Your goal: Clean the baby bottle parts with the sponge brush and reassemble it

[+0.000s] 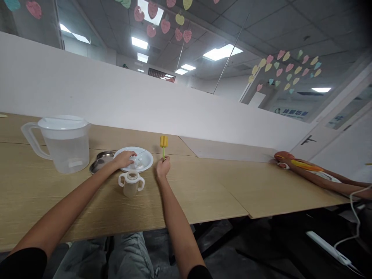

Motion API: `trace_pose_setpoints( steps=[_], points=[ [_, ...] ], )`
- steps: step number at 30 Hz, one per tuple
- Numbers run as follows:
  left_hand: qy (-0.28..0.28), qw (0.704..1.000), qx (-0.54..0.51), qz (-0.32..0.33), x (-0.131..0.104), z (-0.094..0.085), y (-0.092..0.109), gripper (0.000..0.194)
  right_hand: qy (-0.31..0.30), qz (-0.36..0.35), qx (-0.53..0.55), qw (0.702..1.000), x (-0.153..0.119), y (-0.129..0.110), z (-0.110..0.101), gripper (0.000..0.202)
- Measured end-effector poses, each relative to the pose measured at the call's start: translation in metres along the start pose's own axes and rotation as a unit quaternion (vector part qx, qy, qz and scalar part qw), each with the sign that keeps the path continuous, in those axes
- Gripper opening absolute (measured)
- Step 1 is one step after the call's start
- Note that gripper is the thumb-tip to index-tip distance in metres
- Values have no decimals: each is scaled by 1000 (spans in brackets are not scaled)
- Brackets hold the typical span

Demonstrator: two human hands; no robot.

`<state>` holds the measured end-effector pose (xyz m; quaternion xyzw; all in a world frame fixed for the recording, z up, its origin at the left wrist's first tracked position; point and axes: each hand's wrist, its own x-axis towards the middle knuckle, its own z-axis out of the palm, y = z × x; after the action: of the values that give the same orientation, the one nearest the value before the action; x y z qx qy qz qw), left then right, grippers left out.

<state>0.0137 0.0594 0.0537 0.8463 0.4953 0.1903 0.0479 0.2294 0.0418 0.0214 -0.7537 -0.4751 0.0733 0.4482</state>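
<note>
My right hand point(163, 167) grips the green handle of a sponge bottle brush, whose yellow sponge head point(164, 141) points upward. My left hand point(124, 159) reaches over the left side of a white bowl point(149, 159), its fingers curled around a small translucent piece that I cannot make out. Several small white and clear parts point(140, 164) lie in the bowl. In front of the bowl stands an open baby bottle point(130, 186) with two side handles, upright on the table and touched by neither hand.
A clear plastic pitcher point(68, 149) with a white lid stands at the left. Between it and the bowl lies a metal kidney dish point(101, 159). A white partition point(130, 108) runs behind the table point(203, 190). At the far right, another person's arms point(316, 176) rest on the table.
</note>
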Motion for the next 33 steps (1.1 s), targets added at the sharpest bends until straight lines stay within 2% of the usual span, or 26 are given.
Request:
trace_pose_setpoints(
  steps=[5,10,13,17,24,33],
  points=[
    [-1,1000,16,-10,1,-2,3,41,22,-7,45,999,-3,-3,-1,28],
    [21,999,39,4,-6,-13,16,38,26,-11,69,997,-5,-6,-3,28],
    [-17,999,40,16,-7,-17,24,31,19,-9,67,998,-5,-8,-4,29],
    [-86,995,47,7,-3,-13,28,22,17,-1,64,998,-6,-9,-5,28],
    [-149,986,51,-51,5,-11,30,22,24,1,69,997,-5,-10,-6,27],
    [-219,972,2,-84,14,-17,31,28,13,11,75,997,-4,-11,-10,28]
  ],
)
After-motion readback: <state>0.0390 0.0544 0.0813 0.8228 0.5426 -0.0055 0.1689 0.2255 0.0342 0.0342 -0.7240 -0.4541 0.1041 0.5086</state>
